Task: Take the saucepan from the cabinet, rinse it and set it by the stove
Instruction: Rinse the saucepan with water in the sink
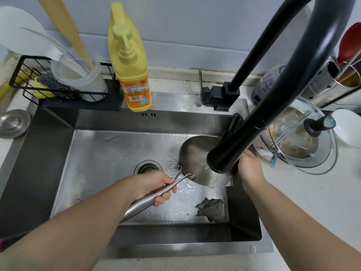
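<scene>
Both forearms bare, no sleeves, rings or watch showing

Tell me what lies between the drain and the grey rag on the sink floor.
In the head view, only bare wet sink floor lies between the drain and the rag; the saucepan's handle, gripped by the left hand, crosses above that stretch.

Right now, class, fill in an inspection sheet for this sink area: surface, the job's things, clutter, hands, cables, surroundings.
Surface: steel sink, wet, with water splashed around the drain.
Job's things: saucepan tilted over the sink under the black faucet head.
Clutter: dark rag on the sink floor; yellow soap bottle on the back ledge; black wire rack holding a scrubber and a cup.
Hands: left hand grips the saucepan handle; right hand at the pan's far side.
Cables: nothing seen.
Surroundings: glass lid over a bowl and a white bowl on the right counter.
</scene>
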